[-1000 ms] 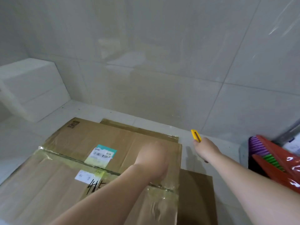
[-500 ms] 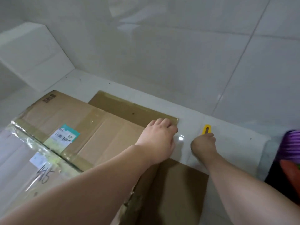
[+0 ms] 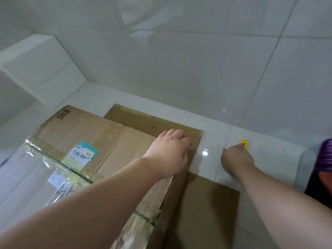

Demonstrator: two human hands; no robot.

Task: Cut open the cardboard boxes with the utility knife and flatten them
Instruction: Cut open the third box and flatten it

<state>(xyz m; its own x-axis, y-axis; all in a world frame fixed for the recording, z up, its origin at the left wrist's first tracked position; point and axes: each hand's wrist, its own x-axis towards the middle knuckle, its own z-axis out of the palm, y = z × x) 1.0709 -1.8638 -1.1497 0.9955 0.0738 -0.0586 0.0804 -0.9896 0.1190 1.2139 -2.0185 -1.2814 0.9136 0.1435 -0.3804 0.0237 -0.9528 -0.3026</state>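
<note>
both forearms reach forward over the white tile floor (image 3: pixel 269 153). the left hand (image 3: pixel 170 151) lies palm down on the flattened cardboard boxes (image 3: pixel 125 141), fingers straight and pressing near the far right corner. right of those fingertips, the right hand (image 3: pixel 235 159) curls around a yellow utility knife (image 3: pixel 243 142), its tip poking out beyond the knuckles, low over the floor.
</note>
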